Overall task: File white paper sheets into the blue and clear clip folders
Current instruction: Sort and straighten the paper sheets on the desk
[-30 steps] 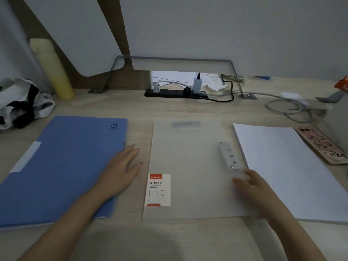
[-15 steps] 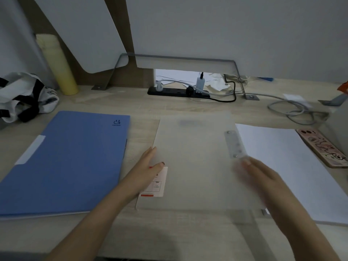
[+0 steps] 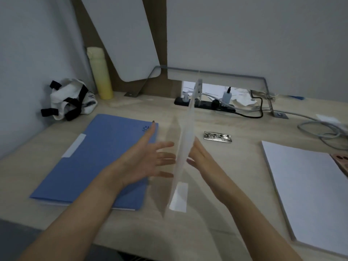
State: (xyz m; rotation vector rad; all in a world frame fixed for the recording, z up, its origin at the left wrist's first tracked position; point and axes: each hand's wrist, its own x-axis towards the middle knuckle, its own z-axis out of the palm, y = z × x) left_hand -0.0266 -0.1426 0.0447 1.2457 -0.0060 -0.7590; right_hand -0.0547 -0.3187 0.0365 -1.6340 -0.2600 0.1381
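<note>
The clear folder's front cover [image 3: 185, 140] stands nearly upright and edge-on at the middle of the desk, with a white label near its lower end. My left hand [image 3: 139, 162] is on its left side, fingers spread and fingertips reaching the cover. My right hand [image 3: 203, 161] lies flat against its right side, fingers extended. The folder's metal clip [image 3: 217, 137] lies exposed on the desk to the right of the cover. A closed blue folder [image 3: 98, 159] lies flat at the left. The stack of white paper sheets [image 3: 308, 194] lies at the right.
A phone in a patterned case [image 3: 341, 162] pokes out at the paper's right edge. A black power strip [image 3: 205, 105] with plugs and grey cables [image 3: 320, 129] runs along the back. A yellow bottle [image 3: 99, 72] and a white-and-black bag [image 3: 69, 98] stand at the back left.
The clear folder's cover has swung up from flat to nearly upright, uncovering the metal clip. My right hand rose with it; my left hand lifted off the desk to meet it.
</note>
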